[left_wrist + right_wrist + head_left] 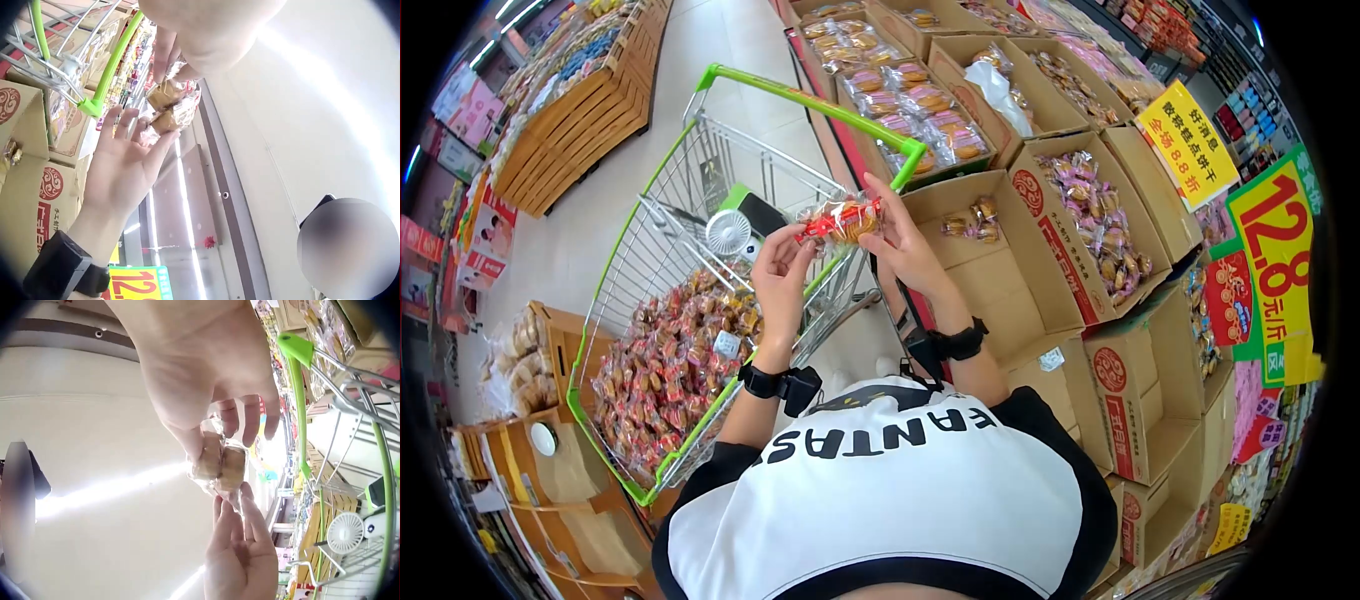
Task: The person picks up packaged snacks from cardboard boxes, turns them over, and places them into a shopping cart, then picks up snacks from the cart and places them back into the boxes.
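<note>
Both hands hold a clear-and-red wrapped pastry pack [843, 220] between them, over the near side of the shopping cart. My left hand [780, 285] pinches the pack's left end with thumb and fingertips. At the other end, my right hand [908, 250] grips it between thumb and fingers. Two brown pieces show through the pack's clear film [219, 464] in the right wrist view. From the left wrist, the right hand [122, 165] appears below the pack, thumb against the wrapper. Part of the left fingers is hidden behind the palm there.
The green-rimmed cart [650, 485] holds a heap of red-wrapped packs [675, 380] and a white fan [728, 232]. Cardboard boxes [1005, 285] stand at the right, one with a few small packs [972, 220]. A yellow price sign [1280, 255] stands beyond. Wooden display stands [580, 150] line the left.
</note>
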Demonstrator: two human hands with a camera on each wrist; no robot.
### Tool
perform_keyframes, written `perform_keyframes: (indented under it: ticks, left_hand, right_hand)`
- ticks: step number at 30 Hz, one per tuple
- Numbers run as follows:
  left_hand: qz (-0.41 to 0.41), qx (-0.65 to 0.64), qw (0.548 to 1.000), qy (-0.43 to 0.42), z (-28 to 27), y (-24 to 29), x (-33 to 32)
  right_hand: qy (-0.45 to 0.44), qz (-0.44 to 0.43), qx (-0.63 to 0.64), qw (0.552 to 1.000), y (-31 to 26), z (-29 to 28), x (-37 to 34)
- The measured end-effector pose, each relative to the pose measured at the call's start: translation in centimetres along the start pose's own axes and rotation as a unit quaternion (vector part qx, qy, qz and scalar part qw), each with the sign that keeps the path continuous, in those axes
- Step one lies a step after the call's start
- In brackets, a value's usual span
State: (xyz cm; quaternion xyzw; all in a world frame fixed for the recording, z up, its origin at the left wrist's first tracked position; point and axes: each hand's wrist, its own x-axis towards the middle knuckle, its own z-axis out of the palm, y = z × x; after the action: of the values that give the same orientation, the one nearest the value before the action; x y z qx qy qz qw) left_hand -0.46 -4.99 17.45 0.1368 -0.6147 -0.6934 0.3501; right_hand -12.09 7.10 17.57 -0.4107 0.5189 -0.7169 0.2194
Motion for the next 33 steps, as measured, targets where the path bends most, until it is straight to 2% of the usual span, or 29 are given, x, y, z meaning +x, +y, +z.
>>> perform_keyframes:
  ticks: [5,8,14,21,26,28,30,33]
  left_hand:
    - [0.039,-0.004,0.998,0.04,-2.5,1.3,-1.5]
    - [0.038,0.001,0.997,0.061,-4.5,1.6,-2.5]
    - [0.059,0.068,0.986,0.142,-7.9,3.4,-4.3]
    - [0.051,0.105,0.974,0.192,-12.7,4.2,-7.3]
    - [0.042,0.161,0.956,0.242,-15.4,4.4,-9.9]
    - [0.067,0.169,0.95,0.253,-15.8,5.3,-10.7]
    - [0.053,0.151,0.949,0.27,-16.7,5.0,-11.9]
    - [0.032,0.108,0.946,0.303,-17.1,5.2,-13.4]
  right_hand:
    - [-0.036,0.002,-0.02,0.999,1.5,2.7,0.7]
    - [-0.093,0.007,-0.053,0.994,1.2,4.3,1.5]
    - [-0.165,0.026,0.033,0.985,1.8,8.9,2.8]
    - [-0.29,0.071,-0.007,0.954,2.6,14.1,3.4]
    - [-0.38,0.059,-0.007,0.923,3.5,17.7,3.3]
    - [-0.377,0.072,0.021,0.923,3.7,19.2,3.0]
    - [-0.405,0.043,0.021,0.913,4.7,20.7,2.9]
    - [-0.395,0.136,0.072,0.906,5.7,23.2,2.1]
